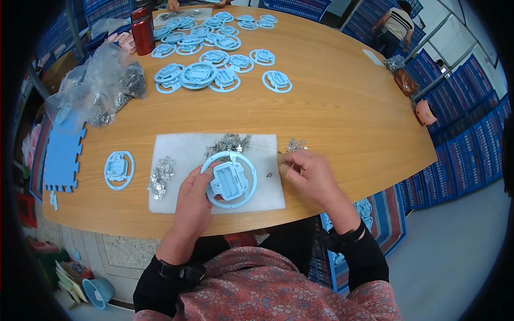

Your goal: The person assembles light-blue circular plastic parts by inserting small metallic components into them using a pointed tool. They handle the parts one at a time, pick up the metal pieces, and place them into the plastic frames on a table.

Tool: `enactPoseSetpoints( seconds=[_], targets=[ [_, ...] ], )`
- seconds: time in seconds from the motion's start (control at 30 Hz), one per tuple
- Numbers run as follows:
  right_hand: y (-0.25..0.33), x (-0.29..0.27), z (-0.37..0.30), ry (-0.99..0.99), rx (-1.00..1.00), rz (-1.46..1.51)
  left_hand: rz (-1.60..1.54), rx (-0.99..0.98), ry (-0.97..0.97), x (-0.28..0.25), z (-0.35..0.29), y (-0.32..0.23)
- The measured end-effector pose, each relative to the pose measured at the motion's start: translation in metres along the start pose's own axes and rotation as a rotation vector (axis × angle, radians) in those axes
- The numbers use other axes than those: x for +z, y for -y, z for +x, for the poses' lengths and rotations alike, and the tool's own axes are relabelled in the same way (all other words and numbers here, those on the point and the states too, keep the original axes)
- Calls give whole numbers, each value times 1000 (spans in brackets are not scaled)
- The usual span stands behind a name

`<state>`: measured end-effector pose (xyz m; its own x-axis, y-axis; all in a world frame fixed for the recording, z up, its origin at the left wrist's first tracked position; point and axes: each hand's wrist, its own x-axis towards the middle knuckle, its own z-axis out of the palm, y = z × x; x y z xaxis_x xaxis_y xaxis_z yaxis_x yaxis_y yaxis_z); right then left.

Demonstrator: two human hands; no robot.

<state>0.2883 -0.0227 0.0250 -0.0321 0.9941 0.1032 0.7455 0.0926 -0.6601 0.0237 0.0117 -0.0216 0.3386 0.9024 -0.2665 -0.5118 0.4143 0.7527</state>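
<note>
My left hand (194, 195) grips the rim of a light blue plastic ring part (229, 181), shaped like a small steering wheel with a boxy centre. It is held tilted above a white foam pad (184, 147). At the pad's right edge, my right hand (310, 174) has thumb and fingers pinched together; whatever sits between them is too small to tell. Just beyond it lies a little heap of metal pieces (296, 144). Two larger heaps rest on the pad: small metal pieces (230, 142) at the back and silvery plates (161, 177) at the left. Tiny dark bits (269, 175) lie between my hands.
Another blue ring part (119, 170) lies left of the pad, near a blue foam tile (61, 158). Farther off are many ring parts (199, 75), plastic bags of metal pieces (101, 85) and a red bottle (142, 35). A person (395, 27) stands beyond the table, far right.
</note>
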Motion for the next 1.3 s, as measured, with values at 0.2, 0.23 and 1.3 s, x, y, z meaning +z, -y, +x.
enactPoseSetpoints(
  seconds=[0.2,0.23,1.3],
  targets=[
    [-19,31,-8,-10,-91,-56,207,-19,-34,6,-6,-2],
    [-22,34,-7,-23,-102,-53,236,-21,-28,6,-6,-1],
    [40,26,0,77,14,400,768,192,257,23,2,-6]
  ],
)
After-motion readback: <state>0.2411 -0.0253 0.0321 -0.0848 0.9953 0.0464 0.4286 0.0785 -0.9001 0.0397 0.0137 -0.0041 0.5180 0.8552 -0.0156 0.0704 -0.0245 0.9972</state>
